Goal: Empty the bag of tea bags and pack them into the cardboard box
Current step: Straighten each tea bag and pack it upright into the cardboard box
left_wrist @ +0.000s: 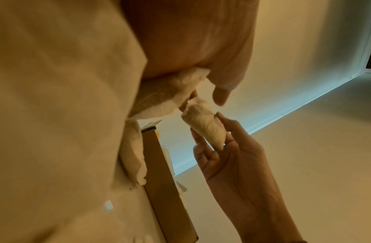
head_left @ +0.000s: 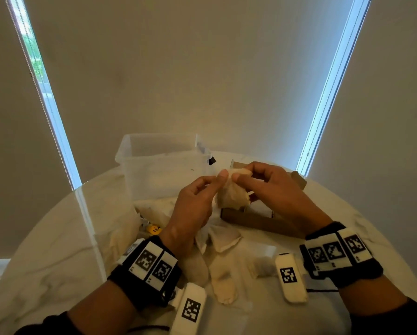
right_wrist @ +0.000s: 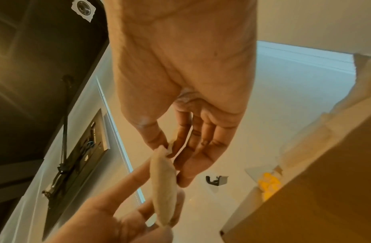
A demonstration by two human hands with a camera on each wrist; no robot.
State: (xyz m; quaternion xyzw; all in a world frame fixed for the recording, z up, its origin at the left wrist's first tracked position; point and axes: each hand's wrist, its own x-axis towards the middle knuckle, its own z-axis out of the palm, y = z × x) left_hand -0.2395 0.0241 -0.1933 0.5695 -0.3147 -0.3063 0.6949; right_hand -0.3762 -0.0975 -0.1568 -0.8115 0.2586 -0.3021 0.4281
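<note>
I hold a pale tea bag (head_left: pixel 231 195) with both hands above the open cardboard box (head_left: pixel 263 224). My left hand (head_left: pixel 220 182) pinches its left side and my right hand (head_left: pixel 241 175) pinches its top corner. In the right wrist view the tea bag (right_wrist: pixel 164 185) hangs from my right thumb and forefinger, and my left fingers (right_wrist: pixel 126 212) hold its lower end. The left wrist view shows a crumpled part (left_wrist: pixel 165 98) at my left hand and a plump part (left_wrist: pixel 207 128) between my right fingers (left_wrist: pixel 201 148). The box's inside is mostly hidden.
A clear plastic tub (head_left: pixel 161 163) stands behind my left hand. Several loose tea bags (head_left: pixel 224 241) lie on the white round table (head_left: pixel 57 250) in front of me, with a yellow tag (head_left: pixel 154 229) beside a crumpled pale bag (head_left: pixel 125 228) at the left.
</note>
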